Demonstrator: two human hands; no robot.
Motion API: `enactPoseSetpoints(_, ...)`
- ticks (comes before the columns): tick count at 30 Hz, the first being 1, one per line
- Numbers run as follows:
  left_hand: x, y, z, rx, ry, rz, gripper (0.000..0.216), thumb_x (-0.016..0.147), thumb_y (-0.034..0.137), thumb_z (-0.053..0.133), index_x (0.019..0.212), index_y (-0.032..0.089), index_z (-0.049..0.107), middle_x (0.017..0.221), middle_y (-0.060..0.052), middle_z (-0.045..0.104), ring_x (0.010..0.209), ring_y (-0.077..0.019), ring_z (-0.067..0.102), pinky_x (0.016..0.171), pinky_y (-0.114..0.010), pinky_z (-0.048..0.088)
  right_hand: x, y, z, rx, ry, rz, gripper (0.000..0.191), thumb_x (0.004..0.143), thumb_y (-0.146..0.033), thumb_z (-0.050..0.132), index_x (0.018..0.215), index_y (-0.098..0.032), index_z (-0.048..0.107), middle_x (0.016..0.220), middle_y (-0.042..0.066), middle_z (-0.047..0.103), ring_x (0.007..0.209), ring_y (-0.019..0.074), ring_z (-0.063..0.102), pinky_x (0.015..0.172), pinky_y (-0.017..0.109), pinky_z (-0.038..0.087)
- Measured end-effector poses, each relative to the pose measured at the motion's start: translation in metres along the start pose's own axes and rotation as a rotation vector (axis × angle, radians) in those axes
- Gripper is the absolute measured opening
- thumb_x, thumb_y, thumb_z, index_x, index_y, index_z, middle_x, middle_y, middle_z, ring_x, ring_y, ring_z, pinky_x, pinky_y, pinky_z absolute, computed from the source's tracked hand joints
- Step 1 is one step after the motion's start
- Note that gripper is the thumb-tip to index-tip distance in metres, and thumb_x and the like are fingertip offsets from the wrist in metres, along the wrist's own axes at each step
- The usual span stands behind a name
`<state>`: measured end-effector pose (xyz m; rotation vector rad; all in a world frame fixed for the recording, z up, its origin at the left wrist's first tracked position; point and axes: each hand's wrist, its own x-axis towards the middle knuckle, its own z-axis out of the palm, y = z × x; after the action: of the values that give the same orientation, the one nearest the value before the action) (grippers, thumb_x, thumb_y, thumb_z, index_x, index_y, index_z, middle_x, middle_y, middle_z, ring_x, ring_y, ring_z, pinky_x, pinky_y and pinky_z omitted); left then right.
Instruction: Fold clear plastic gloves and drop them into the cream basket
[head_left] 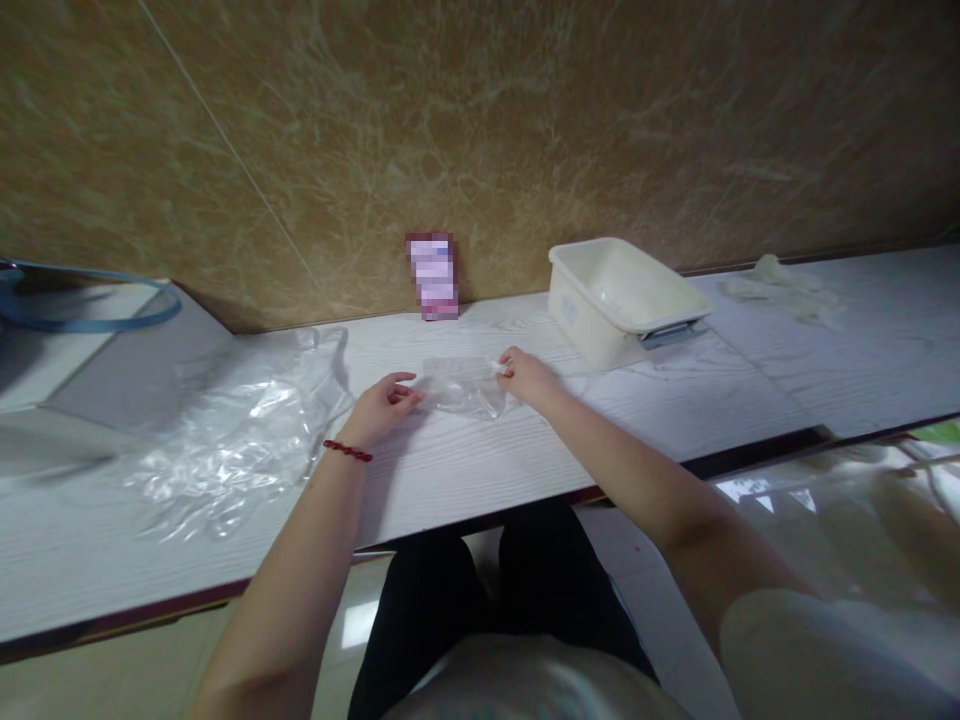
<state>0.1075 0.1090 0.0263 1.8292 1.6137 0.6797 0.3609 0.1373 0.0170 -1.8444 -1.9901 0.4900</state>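
Small clear bag (463, 390) flat on table (442, 490), between plastic pile (247, 430) and white tub (589, 325); right hand (528, 377) has fingertips pinched closed on its right end, left hand (391, 397) half-curled at the left edge, can't tell if it grips. Thin slick film could slip or crumple if the right pinch loosens or the left isn't holding, and could tear if both pull hard.
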Motion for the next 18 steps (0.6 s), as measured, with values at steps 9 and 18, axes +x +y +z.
enactPoseSetpoints(9, 0.001, -0.012, -0.007, -0.064, -0.117, 0.094, 0.056, 0.067, 0.05, 0.054, 0.111, 0.016, 0.048, 0.082, -0.004, 0.063, 0.071, -0.0147, 0.058, 0.067, -0.028, 0.046, -0.005, -0.004, -0.001, -0.086, -0.022, 0.042, 0.028, 0.075, -0.029, 0.055, 0.101, -0.022, 0.046, 0.08, 0.002, 0.062, 0.07, 0.0135, 0.056, 0.058, 0.022, 0.035)
enactPoseSetpoints(18, 0.001, -0.007, -0.003, 0.168, -0.071, -0.005, 0.041, 0.071, 0.044, 0.049, 0.105, 0.021, 0.055, 0.076, -0.001, 0.065, 0.066, -0.0138, 0.059, 0.062, -0.024, 0.044, -0.022, -0.019, -0.014, -0.213, 0.099, -0.062, 0.023, 0.078, -0.029, 0.051, 0.1, -0.02, 0.052, 0.097, 0.008, 0.055, 0.089, 0.0196, 0.051, 0.077, 0.029, 0.038)
